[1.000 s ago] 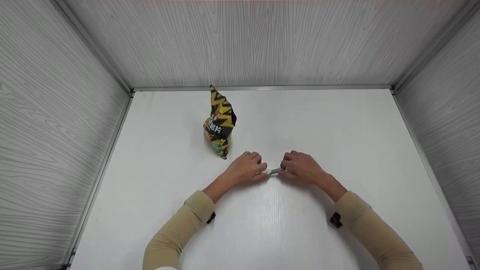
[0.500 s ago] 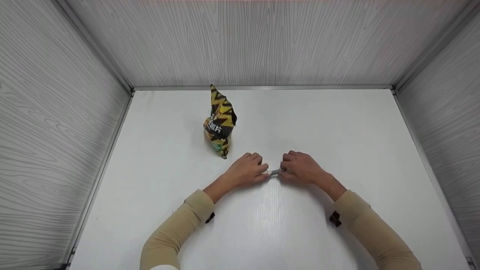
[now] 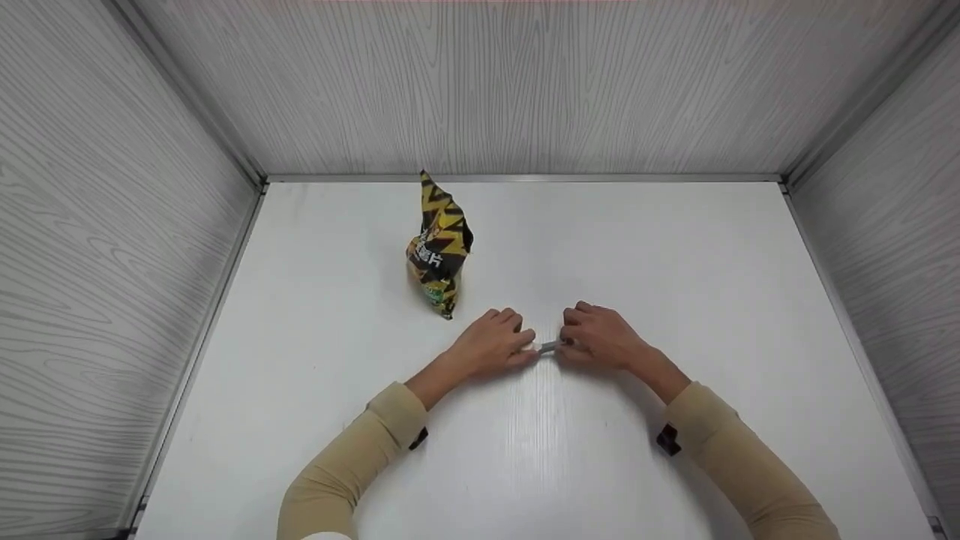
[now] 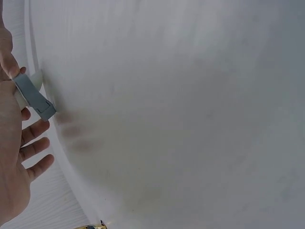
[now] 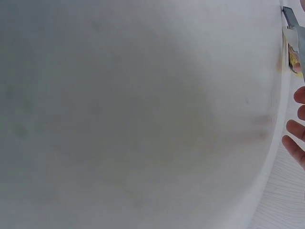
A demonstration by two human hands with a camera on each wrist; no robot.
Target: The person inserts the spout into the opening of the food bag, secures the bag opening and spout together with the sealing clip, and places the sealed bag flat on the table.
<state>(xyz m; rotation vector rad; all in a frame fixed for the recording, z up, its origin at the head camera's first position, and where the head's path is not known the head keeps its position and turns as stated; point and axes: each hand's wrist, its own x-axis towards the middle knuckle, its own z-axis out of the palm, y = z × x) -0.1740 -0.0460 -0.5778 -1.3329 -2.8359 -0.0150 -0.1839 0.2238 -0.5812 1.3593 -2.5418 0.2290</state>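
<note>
Pinching one grey piece [image 4: 34, 97] — left hand [image 3: 491, 343], right hand [image 3: 602, 337] — bag [image 3: 442, 251] nearby.

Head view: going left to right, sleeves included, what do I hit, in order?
Left sleeve → black-and-yellow bag → left hand → grey object → right hand → right sleeve.

In the head view, my left grip [image 3: 487, 345] and right grip [image 3: 604, 337] seem to hide the ends of a small grey-and-white strip-like piece [image 3: 549, 347]. The right wrist view crops my right grip; the left wrist view, all but a sliver of the crumpled yellow-and-black bag [image 3: 444, 241].
</note>
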